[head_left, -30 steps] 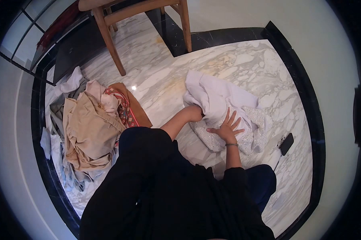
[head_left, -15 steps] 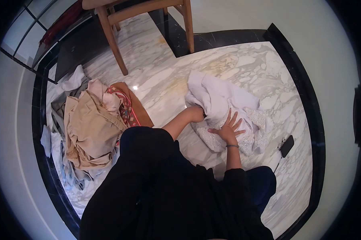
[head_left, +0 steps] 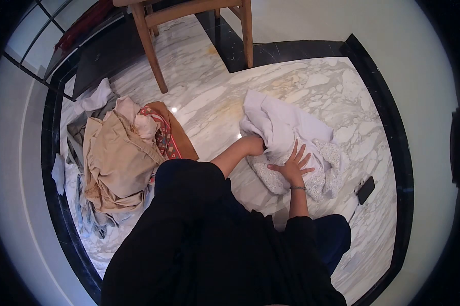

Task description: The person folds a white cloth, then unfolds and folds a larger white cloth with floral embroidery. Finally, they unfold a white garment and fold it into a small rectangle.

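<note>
Fingers spread wide, a right hand [head_left: 292, 169] is pressing crumpled white textured cloth [head_left: 306, 126] on marbled flooring [head_left: 365, 120]; the left hand [head_left: 253, 146] is reaching into folds, its hidden grip unclear.

The only view looks forward and steeply down from the wearer's head, over their lap [head_left: 199, 224] toward the floor [head_left: 209, 97].

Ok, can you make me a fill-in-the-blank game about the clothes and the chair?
The cloth under the spread right hand is coloured ____.
The tan cloth lies to the person's ____.
The chair is made of ____.

Missing words: white; left; wood.
</note>
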The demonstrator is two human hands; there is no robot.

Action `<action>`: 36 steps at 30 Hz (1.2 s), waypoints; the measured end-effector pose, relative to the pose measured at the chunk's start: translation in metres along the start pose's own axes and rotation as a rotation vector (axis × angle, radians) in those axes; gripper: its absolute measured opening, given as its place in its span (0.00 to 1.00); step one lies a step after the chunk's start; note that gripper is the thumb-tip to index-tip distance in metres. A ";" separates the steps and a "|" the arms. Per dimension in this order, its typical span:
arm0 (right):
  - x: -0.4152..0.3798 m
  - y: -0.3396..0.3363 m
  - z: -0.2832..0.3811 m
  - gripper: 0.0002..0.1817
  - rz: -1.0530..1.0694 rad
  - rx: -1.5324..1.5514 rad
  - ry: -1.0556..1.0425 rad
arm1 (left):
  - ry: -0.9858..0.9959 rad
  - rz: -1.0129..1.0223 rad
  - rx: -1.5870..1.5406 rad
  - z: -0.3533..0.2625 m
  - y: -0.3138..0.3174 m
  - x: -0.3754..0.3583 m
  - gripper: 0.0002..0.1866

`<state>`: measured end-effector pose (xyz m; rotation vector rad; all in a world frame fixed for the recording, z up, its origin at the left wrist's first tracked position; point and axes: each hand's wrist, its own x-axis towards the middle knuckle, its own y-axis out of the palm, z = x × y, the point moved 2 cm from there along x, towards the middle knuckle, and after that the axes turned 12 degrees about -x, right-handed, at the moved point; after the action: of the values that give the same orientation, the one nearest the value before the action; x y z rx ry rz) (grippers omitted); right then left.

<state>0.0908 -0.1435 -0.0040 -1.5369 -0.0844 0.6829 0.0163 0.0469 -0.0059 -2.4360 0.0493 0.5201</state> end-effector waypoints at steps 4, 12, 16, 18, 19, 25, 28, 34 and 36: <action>-0.001 0.001 0.000 0.82 -0.011 -0.004 0.007 | -0.017 0.005 0.003 -0.007 -0.005 -0.006 0.16; -0.002 -0.001 0.001 0.81 -0.024 0.006 0.004 | -0.027 -0.004 0.014 -0.006 -0.004 -0.005 0.17; -0.002 -0.001 0.001 0.81 -0.023 0.011 0.008 | -0.042 -0.006 0.015 -0.007 -0.004 -0.005 0.17; -0.001 -0.001 0.001 0.81 -0.022 0.009 0.009 | -0.036 -0.013 0.002 -0.004 -0.002 -0.003 0.17; -0.001 0.000 0.001 0.81 -0.023 0.008 0.010 | -0.032 -0.014 -0.006 -0.004 -0.002 -0.002 0.17; -0.002 0.000 0.001 0.81 -0.022 -0.005 0.014 | -0.047 0.003 0.003 -0.005 -0.002 -0.002 0.17; -0.002 0.000 0.001 0.81 -0.028 0.002 0.009 | -0.056 -0.011 0.000 -0.007 -0.004 -0.004 0.17; -0.002 0.000 0.001 0.81 -0.041 0.018 0.000 | -0.049 -0.003 0.009 -0.011 -0.007 -0.007 0.17; -0.003 0.000 0.001 0.81 -0.040 0.025 -0.002 | -0.058 0.001 0.011 -0.015 -0.010 -0.010 0.17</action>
<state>0.0884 -0.1441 -0.0032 -1.5068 -0.1076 0.6511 0.0135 0.0447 0.0144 -2.4086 0.0290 0.5892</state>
